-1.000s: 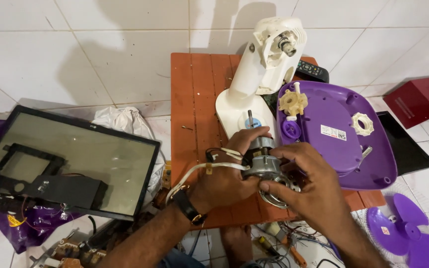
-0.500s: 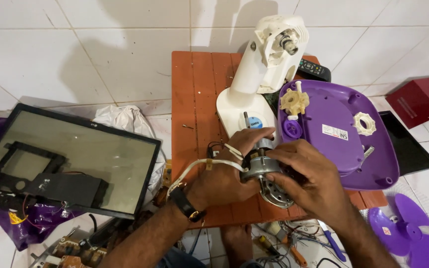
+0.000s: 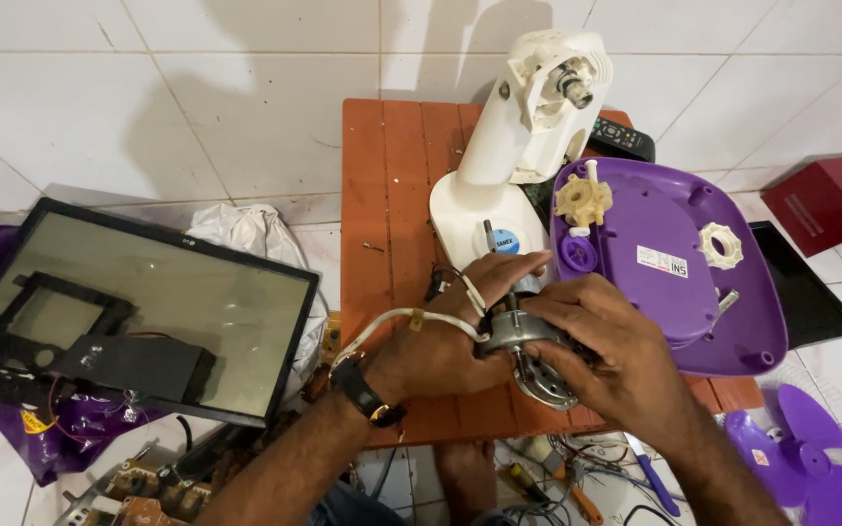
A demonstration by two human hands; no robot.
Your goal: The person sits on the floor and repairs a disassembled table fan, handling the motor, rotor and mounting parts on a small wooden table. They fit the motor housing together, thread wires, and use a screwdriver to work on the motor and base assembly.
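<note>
Both my hands grip a round metal fan motor (image 3: 528,356) over the near part of a small orange wooden table (image 3: 392,195). My left hand (image 3: 440,336), with a dark wristwatch, holds its left side where white wires (image 3: 392,321) run off toward me. My right hand (image 3: 606,341) wraps over its right side. Just behind stands a white fan stand (image 3: 509,146) with its head tilted up. To the right lies a purple fan cover (image 3: 674,282) carrying a cream gear piece (image 3: 582,200) and a white ring (image 3: 720,244).
A flat monitor panel (image 3: 138,312) lies on the floor at left, with purple cloth and circuit boards near it. A purple fan blade (image 3: 811,458) sits at lower right. A red box (image 3: 830,200), a black remote (image 3: 621,138) and tools under the table are around.
My hands and the motor have shifted slightly; the right hand now covers more of the motor's top. Otherwise the scene is the same.
</note>
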